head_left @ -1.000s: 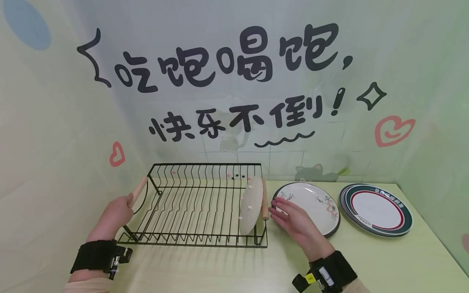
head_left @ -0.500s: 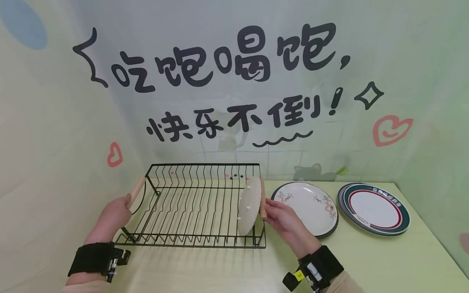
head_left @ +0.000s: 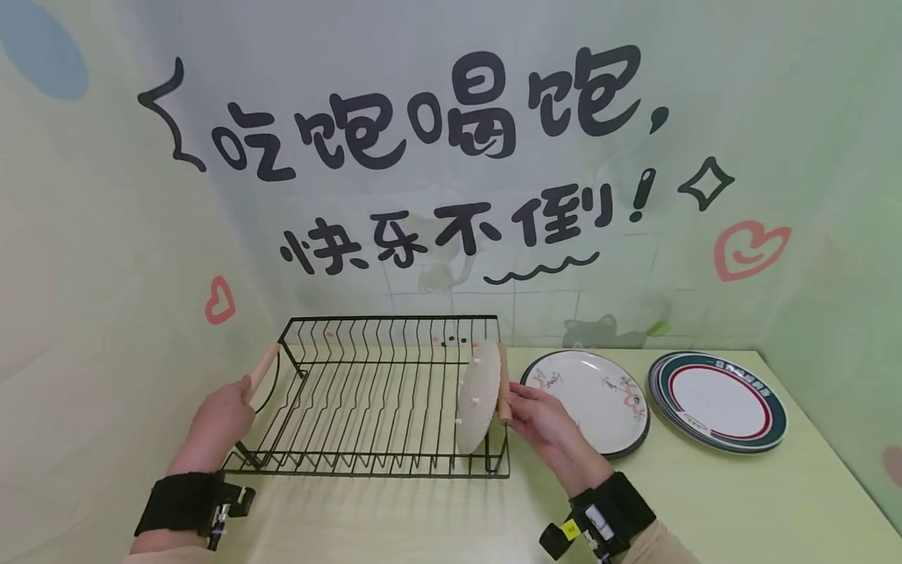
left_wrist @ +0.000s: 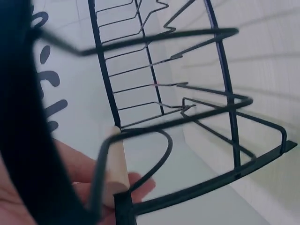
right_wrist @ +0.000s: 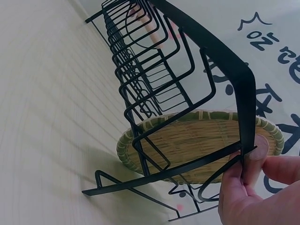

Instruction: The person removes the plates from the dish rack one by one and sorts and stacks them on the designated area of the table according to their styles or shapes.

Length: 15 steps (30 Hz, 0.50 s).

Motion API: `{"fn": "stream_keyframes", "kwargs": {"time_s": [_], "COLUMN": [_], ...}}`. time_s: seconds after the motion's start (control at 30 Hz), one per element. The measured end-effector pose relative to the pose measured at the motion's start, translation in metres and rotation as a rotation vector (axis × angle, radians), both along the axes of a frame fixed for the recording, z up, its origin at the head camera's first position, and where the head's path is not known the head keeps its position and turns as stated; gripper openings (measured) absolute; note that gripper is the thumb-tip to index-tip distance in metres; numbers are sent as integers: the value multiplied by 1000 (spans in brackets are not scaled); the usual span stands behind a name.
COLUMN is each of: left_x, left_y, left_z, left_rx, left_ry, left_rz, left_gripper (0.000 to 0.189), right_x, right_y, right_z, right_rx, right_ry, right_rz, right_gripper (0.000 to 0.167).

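A black wire dish rack [head_left: 366,407] stands on the table with a pale wooden handle at each end. My left hand [head_left: 224,411] grips the left handle [head_left: 264,364]; in the left wrist view the fingers [left_wrist: 77,161] lie about this wooden bar. My right hand [head_left: 550,423] holds the right handle [head_left: 503,384] between thumb and fingers, also seen in the right wrist view. Upright at the rack's right end stands a round woven tray [head_left: 476,399]. Its left face is whitish with small knobs; the right wrist view shows straw weave and a greenish rim [right_wrist: 126,150].
Right of the rack lies a white plate with pink flowers [head_left: 592,399], stacked on a dark-edged one. Farther right is a stack of green-rimmed plates [head_left: 719,403]. A printed cloth wall [head_left: 451,298] rises close behind the rack.
My right hand has moved left from beside the floral plate and taken hold of the right handle. The left hand keeps its grip. The rack stays in place, with a slight shift of view.
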State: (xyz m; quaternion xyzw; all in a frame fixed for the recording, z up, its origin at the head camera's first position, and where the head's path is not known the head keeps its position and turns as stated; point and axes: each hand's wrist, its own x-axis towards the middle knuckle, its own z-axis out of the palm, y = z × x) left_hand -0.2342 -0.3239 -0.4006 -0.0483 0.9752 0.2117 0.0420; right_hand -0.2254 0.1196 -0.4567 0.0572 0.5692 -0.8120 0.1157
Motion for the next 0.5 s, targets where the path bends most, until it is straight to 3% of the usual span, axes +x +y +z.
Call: {"fn": "stream_keyframes", "kwargs": {"time_s": [0.1, 0.23, 0.37, 0.5], "left_x": [5, 7, 11, 17], "left_y": [11, 39, 78, 123], "left_z": [0, 4, 8, 10], "left_rx": [-62, -170, -109, 16], "left_ry": [74, 155, 209, 255], "left_rz": [6, 1, -79, -188], "left_gripper": [60, 64, 71, 75], "right_x": [1, 1, 1, 1], "right_y": [-2, -3, -3, -1], "right_z": [-1, -2, -2, -1], "right_rx": [4, 11, 13, 4], "right_ry": [-4, -10, -13, -13], "right_rz": [-4, -29, -39, -38], "right_gripper": [45, 43, 42, 44]}}
